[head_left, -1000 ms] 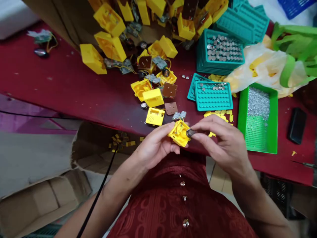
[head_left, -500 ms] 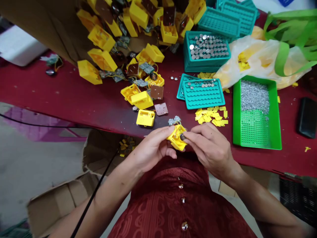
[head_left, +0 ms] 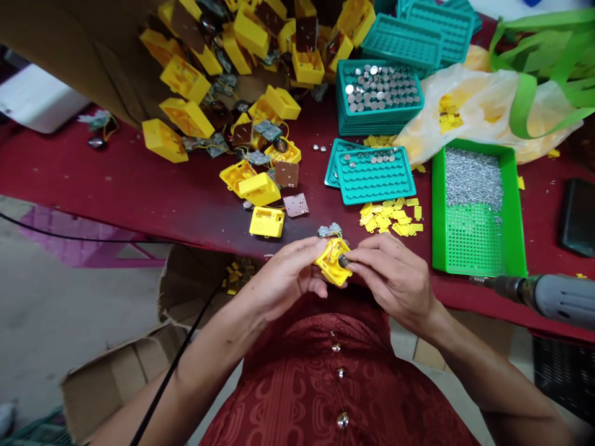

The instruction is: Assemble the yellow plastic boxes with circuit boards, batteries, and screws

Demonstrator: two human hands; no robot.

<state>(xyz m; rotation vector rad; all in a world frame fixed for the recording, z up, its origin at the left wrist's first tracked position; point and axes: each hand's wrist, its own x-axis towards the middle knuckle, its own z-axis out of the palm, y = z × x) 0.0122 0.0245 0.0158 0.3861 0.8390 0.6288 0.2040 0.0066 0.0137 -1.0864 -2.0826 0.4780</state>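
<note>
Yellow plastic housing (head_left: 333, 264): the left hand (head_left: 288, 279) clenches it, the right hand (head_left: 395, 279) grasps a round silver button cell (head_left: 343, 261) against it; a yellow perforated cover (head_left: 266, 223) lies apart, not yet fitted.

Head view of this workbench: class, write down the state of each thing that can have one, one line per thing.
Open yellow plastic case, wired inside, held up.
Left hand, gripping the case.
Right hand, holding a dark round disc against it.
Stacked teal plastic trays, top one filled with silver button cells.
Green plastic tray, small silver pieces heaped at its far end.
Grey power tool, metal shaft pointing left over the bench edge.
</note>
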